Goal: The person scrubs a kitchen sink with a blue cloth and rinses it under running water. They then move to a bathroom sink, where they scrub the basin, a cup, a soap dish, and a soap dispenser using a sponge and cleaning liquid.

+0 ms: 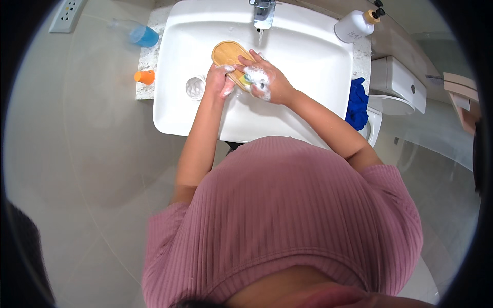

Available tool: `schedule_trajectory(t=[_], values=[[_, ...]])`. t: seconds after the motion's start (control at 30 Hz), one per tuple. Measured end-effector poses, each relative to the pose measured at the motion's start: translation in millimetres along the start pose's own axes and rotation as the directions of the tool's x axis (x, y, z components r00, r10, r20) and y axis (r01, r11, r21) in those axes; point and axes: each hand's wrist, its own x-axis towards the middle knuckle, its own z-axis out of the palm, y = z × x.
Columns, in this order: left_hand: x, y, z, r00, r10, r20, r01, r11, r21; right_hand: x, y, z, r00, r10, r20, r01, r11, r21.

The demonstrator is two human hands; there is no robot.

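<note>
Over the white sink (318,66), my left hand (220,81) grips an oval wooden tray (228,52) by its near left side. The tray is light brown with a raised rim, and its far end points away to the left. My right hand (272,82), thick with white foam, presses a small yellow-green sponge (245,80) against the tray's near end. Most of the sponge is hidden under the fingers and foam. Suds also cling to my left thumb and palm. A round whitish cup (195,88) rests in the basin beside my left wrist.
Beyond my hands, a thin stream runs from the chrome faucet (263,15). A bottle of blue liquid (144,36) and an orange cup (145,77) stand on the left counter. To the right are a white pump bottle (353,27), a blue cloth (358,105) and a toilet (398,82).
</note>
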Motion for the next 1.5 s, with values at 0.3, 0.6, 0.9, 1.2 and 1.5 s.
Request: schedule_trajectory(t=[0.3,0.6,0.9,1.2,1.5], values=[[3,23,23,0.976,-0.195,-0.097,0.171,0.962,-0.215,10,1,-38,0.997,0.071,0.018,-0.073,0.965,0.250],[-37,9,18,0.984,-0.094,-0.153,0.151,0.896,0.418,-13,54,-15,0.695,0.696,-0.179,-0.659,0.717,0.229],[-39,-19,29,0.991,0.012,-0.135,0.077,0.772,0.631,15,-3,30,0.884,0.244,-0.399,-0.244,0.968,0.052],[-40,-2,25,0.956,-0.292,-0.032,0.220,0.640,0.736,16,22,-2,0.880,0.414,-0.234,-0.420,0.907,0.024],[-40,-2,24,0.979,-0.186,-0.087,0.206,0.886,0.416,4,39,-6,0.817,0.380,-0.433,-0.535,0.780,-0.324]])
